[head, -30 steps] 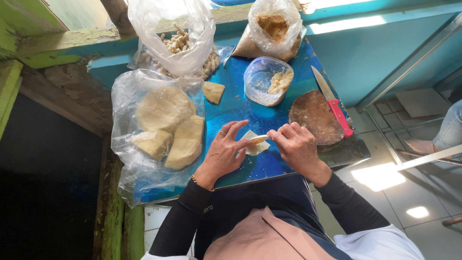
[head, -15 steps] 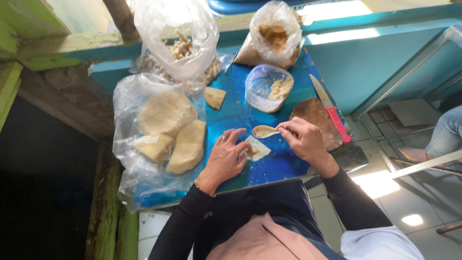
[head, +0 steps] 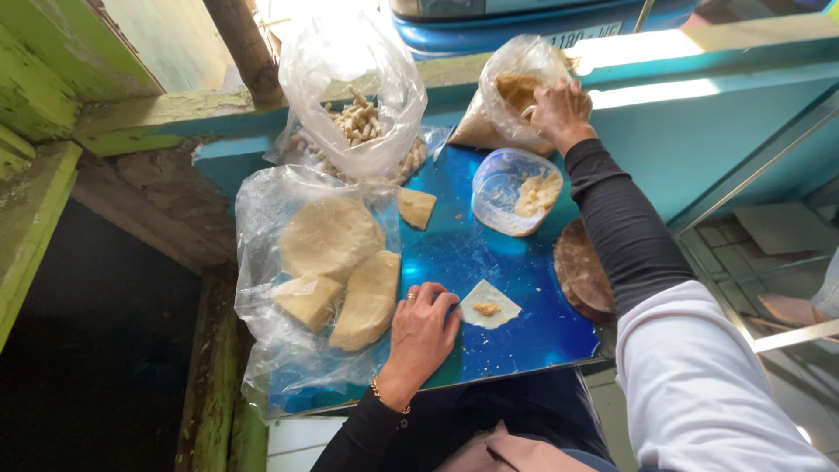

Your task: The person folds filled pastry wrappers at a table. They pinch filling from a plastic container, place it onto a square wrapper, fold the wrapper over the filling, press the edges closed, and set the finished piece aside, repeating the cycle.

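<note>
Left hand (head: 422, 336) lies released beside the wrapper (head: 488, 304) on the desk (head: 454, 253), while right hand (head: 559, 112) reaches into the bag (head: 511, 92) at one o'clock, grip unclear

A glossy blue table top (head: 454, 253) carries everything. Just past the left hand's fingertips (head: 444, 301) lies a small dough square (head: 489, 304) with a dab of filling. Beside the knuckles a clear plastic sheet (head: 262, 227) holds dough slabs (head: 330, 236). Farther ahead sit a loose dough piece (head: 417, 208), a plastic tub (head: 516, 190), two bags and, right, a round wooden board (head: 581, 271).
</note>
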